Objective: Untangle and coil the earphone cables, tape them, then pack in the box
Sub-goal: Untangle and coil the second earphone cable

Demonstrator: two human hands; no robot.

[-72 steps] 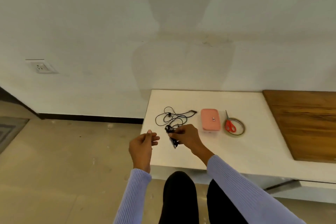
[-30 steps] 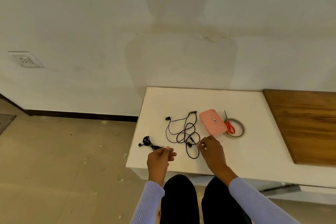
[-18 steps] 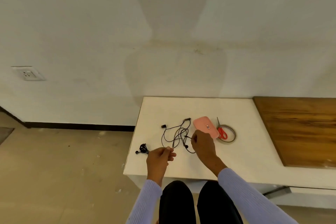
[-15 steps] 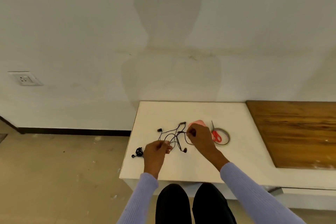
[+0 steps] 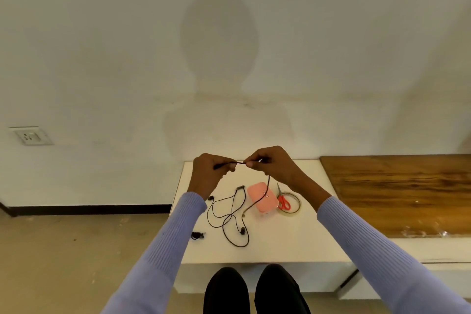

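Both hands, left hand (image 5: 207, 176) and right hand (image 5: 271, 164), pinch the thin black earphone cable (image 5: 230, 214): light, limp, snag-prone, best gripped near its plug end.

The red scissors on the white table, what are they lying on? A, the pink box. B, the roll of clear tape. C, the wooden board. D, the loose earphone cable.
B: the red scissors lie across the roll of clear tape, just right of the pink box and apart from the wooden board and the loose earphone cable.
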